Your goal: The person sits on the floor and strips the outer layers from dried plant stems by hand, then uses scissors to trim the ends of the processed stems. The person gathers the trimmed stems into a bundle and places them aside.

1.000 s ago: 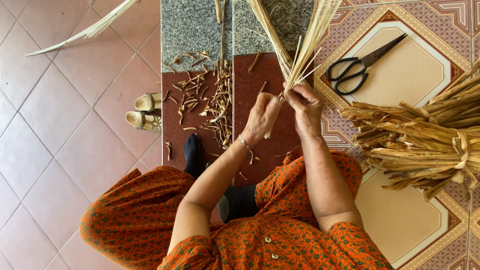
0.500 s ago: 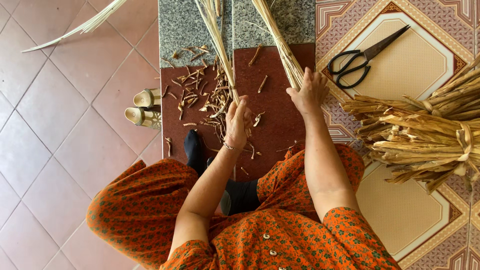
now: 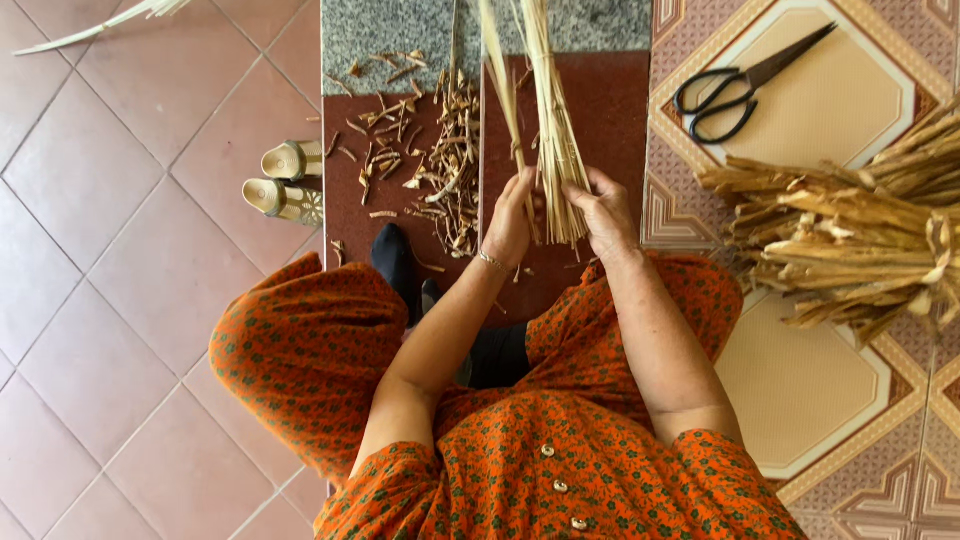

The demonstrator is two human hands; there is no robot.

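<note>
No packages, labels, signs or screens show anywhere in the view.

The floor (image 3: 120, 200) has red tiles, and patterned tiles to the right of the fingers. Dry scraps (image 3: 440, 150) lie just left of the fingers. Two sandals (image 3: 285, 180) sit farther left. Black scissors (image 3: 745, 80) and a tied bundle of dry stalks (image 3: 850, 240) lie to the right.
</note>
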